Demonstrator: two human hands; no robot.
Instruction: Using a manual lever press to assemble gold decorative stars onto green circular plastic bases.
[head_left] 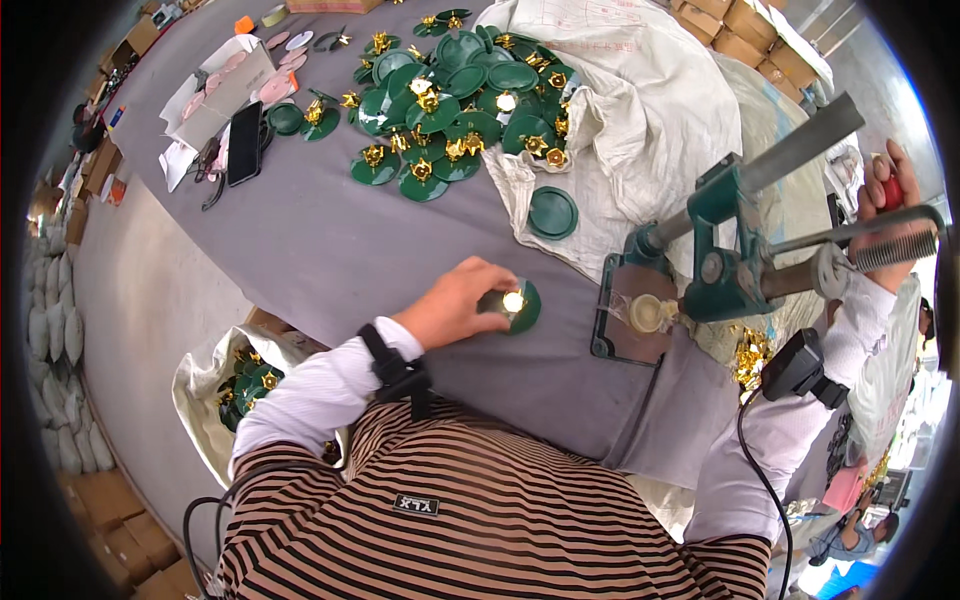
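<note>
My left hand (452,300) rests on the grey table, fingers holding a green round disc (522,306) with a shiny gold centre. My right hand (886,205) is raised at the right and grips the red-tipped lever handle (892,192) of a green hand press (735,255). On the press base plate (612,322) lies a pale round piece (648,313) under the ram. A single bare green disc (553,213) lies on the white sack beyond the press.
A heap of green discs with gold flowers (450,100) fills the table's far middle. A white sack (640,110) lies beside it. A black phone (245,143) and pink discs (275,85) sit far left. A bag of finished pieces (245,385) hangs at my left; gold flowers (748,355) lie right.
</note>
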